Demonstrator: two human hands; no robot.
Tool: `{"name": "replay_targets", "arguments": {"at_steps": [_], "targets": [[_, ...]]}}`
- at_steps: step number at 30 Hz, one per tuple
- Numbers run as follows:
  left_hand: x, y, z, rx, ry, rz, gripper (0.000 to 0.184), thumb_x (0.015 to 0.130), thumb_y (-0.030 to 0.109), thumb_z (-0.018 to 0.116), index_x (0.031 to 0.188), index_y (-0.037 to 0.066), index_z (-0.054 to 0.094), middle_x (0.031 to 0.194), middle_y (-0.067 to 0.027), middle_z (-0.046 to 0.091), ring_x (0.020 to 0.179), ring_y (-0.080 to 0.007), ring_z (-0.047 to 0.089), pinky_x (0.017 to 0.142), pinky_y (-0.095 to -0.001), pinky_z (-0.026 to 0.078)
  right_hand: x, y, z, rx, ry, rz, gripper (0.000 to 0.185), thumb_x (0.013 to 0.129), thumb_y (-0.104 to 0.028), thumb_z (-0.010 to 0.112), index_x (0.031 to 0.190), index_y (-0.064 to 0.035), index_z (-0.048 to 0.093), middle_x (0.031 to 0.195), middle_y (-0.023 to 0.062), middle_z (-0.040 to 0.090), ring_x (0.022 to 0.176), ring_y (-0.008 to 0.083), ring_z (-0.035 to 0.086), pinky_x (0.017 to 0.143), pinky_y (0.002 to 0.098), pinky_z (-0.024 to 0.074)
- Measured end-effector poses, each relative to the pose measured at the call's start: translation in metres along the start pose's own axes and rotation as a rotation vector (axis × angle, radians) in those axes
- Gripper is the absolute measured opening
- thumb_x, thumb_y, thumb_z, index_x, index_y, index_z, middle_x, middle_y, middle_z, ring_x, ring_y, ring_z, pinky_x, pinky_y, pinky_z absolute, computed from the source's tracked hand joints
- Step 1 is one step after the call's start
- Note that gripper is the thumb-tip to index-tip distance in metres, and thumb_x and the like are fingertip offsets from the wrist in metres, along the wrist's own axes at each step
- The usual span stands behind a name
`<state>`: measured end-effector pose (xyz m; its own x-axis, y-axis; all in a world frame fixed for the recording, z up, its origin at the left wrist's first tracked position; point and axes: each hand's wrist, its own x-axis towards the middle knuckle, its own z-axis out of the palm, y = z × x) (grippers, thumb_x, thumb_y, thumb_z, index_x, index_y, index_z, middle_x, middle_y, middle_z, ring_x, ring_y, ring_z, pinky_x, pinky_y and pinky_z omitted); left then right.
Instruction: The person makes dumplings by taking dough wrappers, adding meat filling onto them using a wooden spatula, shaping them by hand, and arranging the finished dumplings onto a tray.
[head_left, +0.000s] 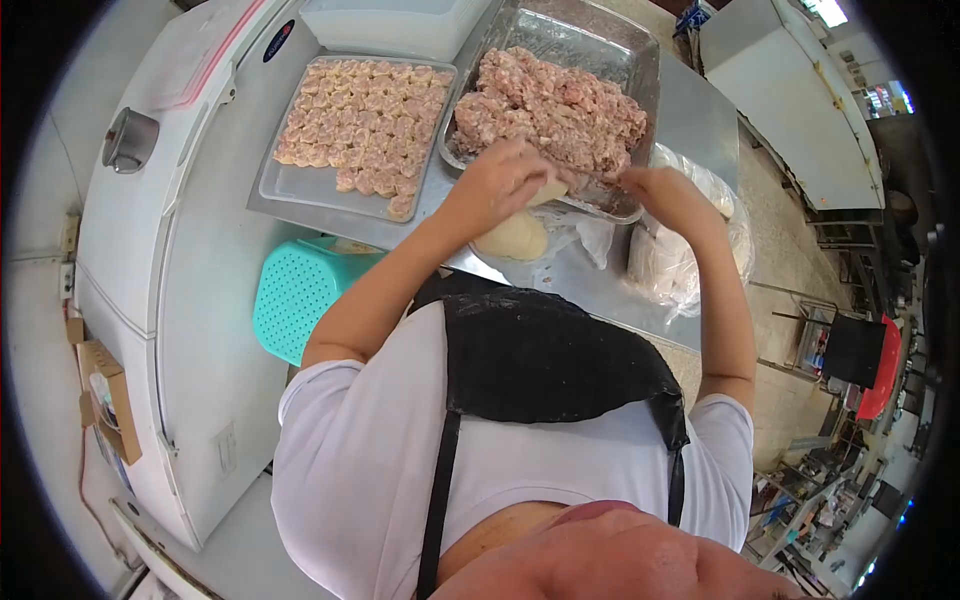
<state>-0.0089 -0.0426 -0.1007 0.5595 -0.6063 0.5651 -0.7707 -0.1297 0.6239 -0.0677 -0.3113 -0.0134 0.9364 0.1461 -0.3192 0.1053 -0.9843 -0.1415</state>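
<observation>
My left hand (503, 187) is curled, with a pale dumpling wrapper (549, 192) at its fingers, over the near edge of a metal pan (545, 25). A stack of round wrappers (512, 238) lies just below this hand on the steel table. In the pan sits a big mound of raw ground meat (555, 110). My right hand (672, 197) is at the pan's near right corner, fingertips pressed together beside the meat; whatever is between them is hidden. Left of the pan, a tray (300, 188) carries rows of small filled dumplings (365, 120).
A clear plastic bag (680, 262) with pale contents lies by my right forearm. Behind the dumpling tray stands a translucent tub (390, 22). A turquoise perforated basket (305, 300) is below the table's left edge. A white freezer (215, 290) with a metal cup (130, 140) stands left.
</observation>
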Motion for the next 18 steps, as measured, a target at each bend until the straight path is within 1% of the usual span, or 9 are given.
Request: {"name": "replay_targets", "arguments": {"at_steps": [2, 3, 4, 5, 9, 11, 12, 14, 18], "targets": [[0.011, -0.015, 0.012, -0.009, -0.010, -0.142, 0.021, 0.081, 0.008, 0.065, 0.102, 0.006, 0.065, 0.096, -0.0126, 0.059, 0.091, -0.0316, 0.057, 0.080, -0.0392, 0.047, 0.010, -0.021, 0.001, -0.059, 0.097, 0.091, 0.021, 0.091, -0.021, 0.049, 0.092, -0.0061, 0.063, 0.087, 0.0207, 0.065, 0.083, 0.0381, 0.064, 0.073, 0.0477, 0.0485], [0.008, -0.021, 0.017, -0.003, -0.012, -0.145, 0.021, 0.081, 0.008, 0.065, 0.102, 0.006, 0.065, 0.096, -0.0126, 0.059, 0.091, -0.0316, 0.057, 0.080, -0.0392, 0.047, 0.014, -0.021, 0.025, -0.054, 0.098, 0.085, 0.021, 0.091, -0.021, 0.049, 0.092, -0.0061, 0.063, 0.087, 0.0207, 0.065, 0.083, 0.0381, 0.064, 0.073, 0.0477, 0.0485], [0.003, -0.028, 0.021, 0.115, 0.015, -0.089, 0.022, 0.080, 0.008, 0.065, 0.102, 0.005, 0.065, 0.097, -0.0131, 0.059, 0.092, -0.0318, 0.057, 0.080, -0.0397, 0.047, 0.020, -0.016, 0.063, -0.064, 0.142, -0.001, 0.021, 0.088, -0.018, 0.048, 0.091, -0.0042, 0.063, 0.084, 0.0203, 0.066, 0.081, 0.0369, 0.065, 0.070, 0.0478, 0.0500], [0.006, -0.026, 0.018, 0.238, 0.047, -0.031, 0.022, 0.080, 0.009, 0.065, 0.102, 0.005, 0.065, 0.098, -0.0136, 0.059, 0.092, -0.0321, 0.057, 0.080, -0.0403, 0.047, 0.023, -0.022, 0.069, -0.077, 0.190, -0.092, 0.021, 0.086, -0.016, 0.048, 0.089, -0.0024, 0.064, 0.081, 0.0198, 0.066, 0.079, 0.0358, 0.066, 0.067, 0.0479, 0.0514], [-0.016, 0.000, 0.015, 0.272, 0.113, -0.113, 0.024, 0.080, 0.009, 0.065, 0.104, 0.006, 0.065, 0.101, -0.0137, 0.059, 0.091, -0.0327, 0.057, 0.079, -0.0408, 0.047, 0.001, -0.015, 0.050, -0.138, 0.207, -0.147, 0.018, 0.083, -0.013, 0.050, 0.084, -0.0017, 0.064, 0.079, 0.0201, 0.066, 0.078, 0.0354, 0.067, 0.065, 0.0472, 0.0518], [-0.022, 0.006, 0.023, 0.298, 0.082, -0.095, 0.020, 0.078, 0.011, 0.065, 0.098, 0.006, 0.066, 0.100, -0.0138, 0.058, 0.095, -0.0325, 0.056, 0.080, -0.0421, 0.046, 0.005, -0.004, 0.031, -0.217, -0.016, -0.119, 0.019, 0.086, -0.015, 0.049, 0.085, -0.0036, 0.064, 0.083, 0.0199, 0.066, 0.081, 0.0362, 0.066, 0.068, 0.0474, 0.0511], [-0.019, 0.007, 0.027, 0.301, 0.083, -0.097, 0.020, 0.078, 0.011, 0.065, 0.098, 0.006, 0.066, 0.100, -0.0138, 0.058, 0.095, -0.0325, 0.056, 0.080, -0.0421, 0.046, 0.006, 0.002, 0.037, -0.221, 0.092, -0.188, 0.016, 0.079, -0.010, 0.053, 0.078, -0.0003, 0.065, 0.078, 0.0210, 0.066, 0.077, 0.0362, 0.067, 0.066, 0.0467, 0.0525], [-0.007, 0.008, 0.033, 0.413, 0.071, -0.175, 0.029, 0.076, 0.006, 0.064, 0.105, 0.008, 0.065, 0.102, -0.0129, 0.058, 0.099, -0.0314, 0.055, 0.081, -0.0407, 0.046, 0.012, 0.005, 0.048, -0.192, 0.096, -0.186, 0.016, 0.080, -0.010, 0.052, 0.080, -0.0002, 0.065, 0.079, 0.0213, 0.066, 0.077, 0.0366, 0.067, 0.066, 0.0469, 0.0525], [0.010, -0.011, 0.031, 0.572, -0.016, -0.091, 0.025, 0.075, 0.008, 0.061, 0.100, 0.008, 0.067, 0.102, -0.0120, 0.059, 0.100, -0.0303, 0.056, 0.081, -0.0418, 0.046, 0.011, -0.003, 0.052, -0.150, 0.074, -0.128, 0.018, 0.082, -0.012, 0.051, 0.083, -0.0008, 0.066, 0.080, 0.0218, 0.066, 0.080, 0.0369, 0.067, 0.068, 0.0472, 0.0526]]}}
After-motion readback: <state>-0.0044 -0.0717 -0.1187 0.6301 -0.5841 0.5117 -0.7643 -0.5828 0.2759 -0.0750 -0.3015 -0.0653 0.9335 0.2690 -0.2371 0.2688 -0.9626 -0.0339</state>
